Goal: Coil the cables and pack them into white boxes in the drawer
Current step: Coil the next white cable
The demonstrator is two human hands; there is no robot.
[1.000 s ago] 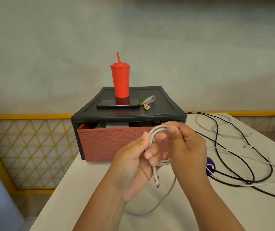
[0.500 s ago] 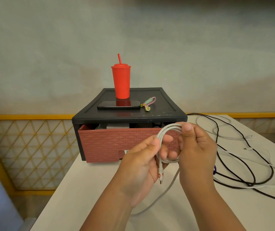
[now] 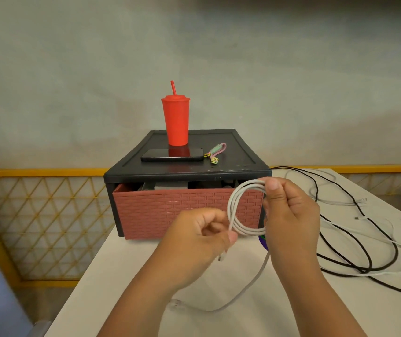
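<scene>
A white cable (image 3: 234, 207) is wound into a small coil of several loops in front of the drawer. My right hand (image 3: 291, 215) pinches the top of the coil between thumb and fingers. My left hand (image 3: 199, 242) grips the coil's lower left side, with the plug end sticking out below it. The cable's loose tail hangs down and trails across the white table (image 3: 126, 300). The red woven drawer (image 3: 170, 212) is pulled out slightly from its black cabinet (image 3: 243, 166); grey-white shapes show in the gap, unclear.
A red cup with straw (image 3: 176, 122), a black phone (image 3: 172, 154) and a pink strap (image 3: 216, 153) lie on the cabinet top. Loose black cable (image 3: 364, 242) and white cables (image 3: 340, 203) sprawl on the table at the right. A yellow lattice railing (image 3: 36, 215) stands left.
The coil has grown and shifted right. My left hand dropped from the coil's top to its lower left side; my right hand keeps its pinch at the top.
</scene>
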